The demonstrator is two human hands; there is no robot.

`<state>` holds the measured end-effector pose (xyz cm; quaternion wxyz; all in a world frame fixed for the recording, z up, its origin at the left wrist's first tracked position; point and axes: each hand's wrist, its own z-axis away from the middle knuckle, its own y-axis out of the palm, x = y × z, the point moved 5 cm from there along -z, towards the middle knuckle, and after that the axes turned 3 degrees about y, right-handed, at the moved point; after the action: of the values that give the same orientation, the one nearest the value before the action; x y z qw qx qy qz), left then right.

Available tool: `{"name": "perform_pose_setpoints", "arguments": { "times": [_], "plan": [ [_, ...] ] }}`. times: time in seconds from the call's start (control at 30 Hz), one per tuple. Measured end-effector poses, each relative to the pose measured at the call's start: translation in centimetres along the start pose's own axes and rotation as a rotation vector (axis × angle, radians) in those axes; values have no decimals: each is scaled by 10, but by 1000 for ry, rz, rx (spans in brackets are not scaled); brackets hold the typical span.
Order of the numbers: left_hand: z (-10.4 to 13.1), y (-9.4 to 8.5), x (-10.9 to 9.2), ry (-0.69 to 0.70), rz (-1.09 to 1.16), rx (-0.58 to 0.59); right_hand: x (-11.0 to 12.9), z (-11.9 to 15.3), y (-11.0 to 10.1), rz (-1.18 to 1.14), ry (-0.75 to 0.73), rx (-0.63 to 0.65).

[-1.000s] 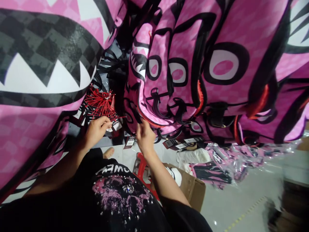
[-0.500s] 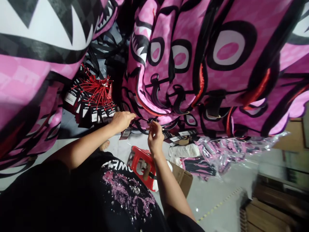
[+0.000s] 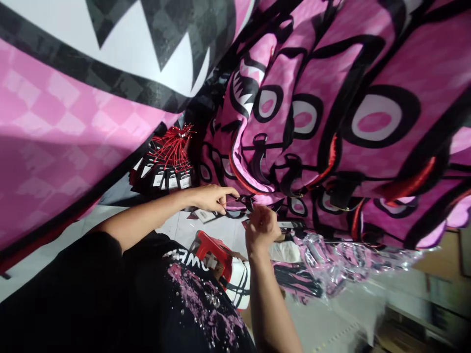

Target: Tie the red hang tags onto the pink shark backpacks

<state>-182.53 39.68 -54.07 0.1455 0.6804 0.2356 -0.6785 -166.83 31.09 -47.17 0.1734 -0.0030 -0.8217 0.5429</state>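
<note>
My left hand [image 3: 214, 198] is closed in a pinch at the lower edge of the pink bags, on what looks like the thin red cord of a hang tag. A dark hang tag with a white label [image 3: 205, 215] dangles just below it. My right hand [image 3: 262, 223], fingers curled, pinches a black strap [image 3: 249, 204] of a bag close by; its fingertips are partly hidden. The pink bags [image 3: 270, 105] with cartoon eyes and shark teeth stand in a row above both hands. A bundle of hang tags on red cords [image 3: 172, 157] lies left of my left hand.
A large pink shark-mouth bag [image 3: 73, 113] fills the near left. Below the hands stands a red plastic stool [image 3: 211, 247] with a white-and-black item [image 3: 239, 284] beside it. Plastic-wrapped pink goods [image 3: 342, 264] lie on the floor at right, with cardboard boxes beyond.
The view has shifted, so the bags and tags appear lower and farther right. Both hands stay at the same strap; the right hand has turned, showing more of its palm side or wrist.
</note>
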Motion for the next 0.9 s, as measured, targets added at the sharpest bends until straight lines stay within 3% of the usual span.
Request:
{"name": "perform_pose_setpoints", "arguments": {
  "times": [0.13,0.2,0.3,0.37,0.5,0.63,0.7,0.83,0.9],
  "plan": [
    [6,0,4,114,291,-27,1,-3,21,-437,4,14],
    [8,-4,10,121,307,-222,3,-5,30,-579,13,74],
    [12,-11,16,94,162,-594,3,-9,37,-612,22,180],
    [13,-9,13,181,39,-686,4,-12,37,-576,9,263],
    [11,2,-1,381,-217,-641,12,-20,34,-537,-51,411],
    [9,9,-9,349,-481,-522,18,-25,29,-484,-92,487],
    [5,10,-9,325,-354,-472,16,-25,29,-503,-68,524],
    [-8,7,10,147,251,-547,0,-27,32,-606,160,538],
    [-12,9,17,94,367,-526,-3,-29,31,-614,175,541]
  ]
}}
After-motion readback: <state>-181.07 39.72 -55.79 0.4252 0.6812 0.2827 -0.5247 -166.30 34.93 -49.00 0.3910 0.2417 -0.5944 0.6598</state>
